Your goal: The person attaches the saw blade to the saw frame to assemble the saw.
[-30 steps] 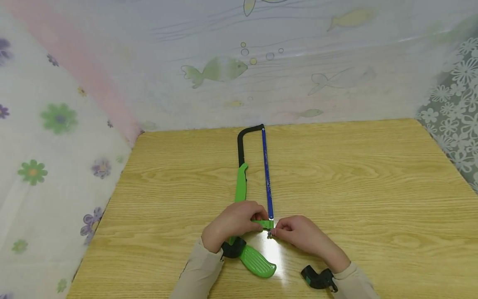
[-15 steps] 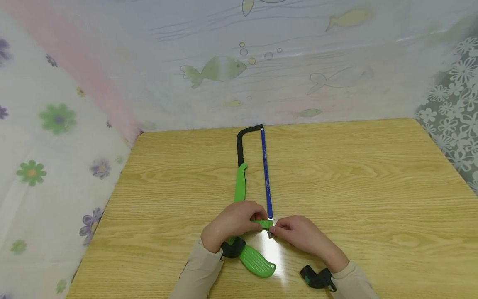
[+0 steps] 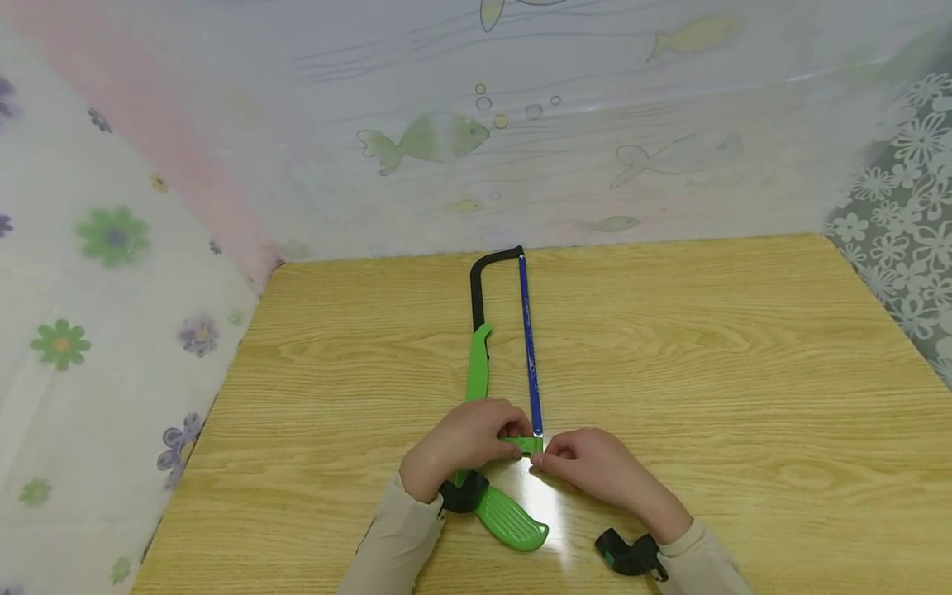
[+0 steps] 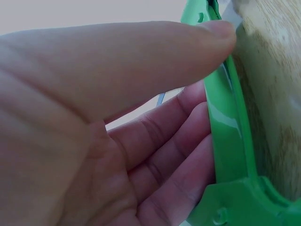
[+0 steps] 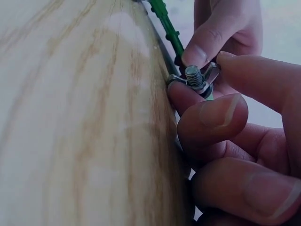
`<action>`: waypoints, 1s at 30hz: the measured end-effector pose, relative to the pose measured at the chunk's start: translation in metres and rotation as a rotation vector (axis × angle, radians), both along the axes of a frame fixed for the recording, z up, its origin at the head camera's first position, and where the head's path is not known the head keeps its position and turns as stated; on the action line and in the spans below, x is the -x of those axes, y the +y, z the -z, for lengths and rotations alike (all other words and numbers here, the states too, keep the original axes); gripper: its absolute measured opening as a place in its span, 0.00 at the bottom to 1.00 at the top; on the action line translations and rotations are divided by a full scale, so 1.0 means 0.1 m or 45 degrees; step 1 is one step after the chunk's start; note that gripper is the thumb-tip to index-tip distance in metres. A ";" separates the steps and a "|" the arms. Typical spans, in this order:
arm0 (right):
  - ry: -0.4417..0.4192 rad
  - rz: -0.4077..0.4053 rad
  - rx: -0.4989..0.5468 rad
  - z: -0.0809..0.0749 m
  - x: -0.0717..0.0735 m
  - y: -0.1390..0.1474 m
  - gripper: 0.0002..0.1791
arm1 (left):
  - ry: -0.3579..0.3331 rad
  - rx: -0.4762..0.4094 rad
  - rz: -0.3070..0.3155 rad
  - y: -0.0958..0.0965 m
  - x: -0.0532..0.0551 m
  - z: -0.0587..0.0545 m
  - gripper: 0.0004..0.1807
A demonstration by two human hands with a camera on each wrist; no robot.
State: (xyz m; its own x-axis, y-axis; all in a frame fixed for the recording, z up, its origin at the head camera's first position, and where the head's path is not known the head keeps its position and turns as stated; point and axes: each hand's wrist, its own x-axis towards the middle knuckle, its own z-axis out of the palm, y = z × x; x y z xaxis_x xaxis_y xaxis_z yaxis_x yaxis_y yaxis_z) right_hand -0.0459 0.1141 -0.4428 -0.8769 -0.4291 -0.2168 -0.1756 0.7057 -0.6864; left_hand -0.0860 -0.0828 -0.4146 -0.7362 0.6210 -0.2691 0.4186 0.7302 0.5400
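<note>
A hacksaw with a green and black frame (image 3: 478,364) lies on the table, its ribbed green handle (image 3: 513,525) toward me. Its blue blade (image 3: 530,347) runs along the right side. My left hand (image 3: 470,438) grips the green crosspiece near the blade's lower end; in the left wrist view, thumb and fingers lie on either side of the green part (image 4: 226,125). At that corner my right hand (image 3: 602,467) pinches a metal wing nut (image 5: 210,75) on a threaded bolt (image 5: 193,74). In the head view, fingers hide the nut.
The wood-grain table (image 3: 706,347) extends around the saw. Behind it hangs a pale sheet (image 3: 558,182) printed with fish, and a flowered sheet (image 3: 111,372) is at the left. Black wrist mounts (image 3: 628,552) sit at both cuffs.
My right thumb and fingertips have shifted slightly left over the wing nut, which showed below the corner before and is now covered in the head view. The left hand keeps its grip.
</note>
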 end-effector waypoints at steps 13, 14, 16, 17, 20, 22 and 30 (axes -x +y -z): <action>-0.039 -0.031 0.061 -0.01 0.02 0.04 0.14 | 0.010 -0.024 0.001 -0.01 0.01 0.02 0.09; -0.042 -0.032 0.063 -0.01 0.02 0.04 0.13 | 0.010 -0.024 0.002 -0.01 0.01 0.02 0.09; -0.046 -0.034 0.071 0.00 0.02 0.04 0.13 | 0.008 -0.024 0.004 -0.01 0.01 0.03 0.09; -0.046 -0.031 0.074 0.00 0.02 0.05 0.13 | 0.007 -0.024 0.005 -0.01 0.01 0.03 0.09; -0.051 -0.024 0.095 0.01 0.02 0.05 0.12 | 0.005 -0.022 0.005 -0.01 0.01 0.02 0.08; -0.047 -0.019 0.106 0.02 0.02 0.05 0.12 | 0.005 -0.019 0.004 -0.01 0.01 0.02 0.08; -0.039 0.007 0.109 0.04 0.02 0.05 0.12 | 0.015 -0.009 0.011 -0.01 0.01 0.03 0.09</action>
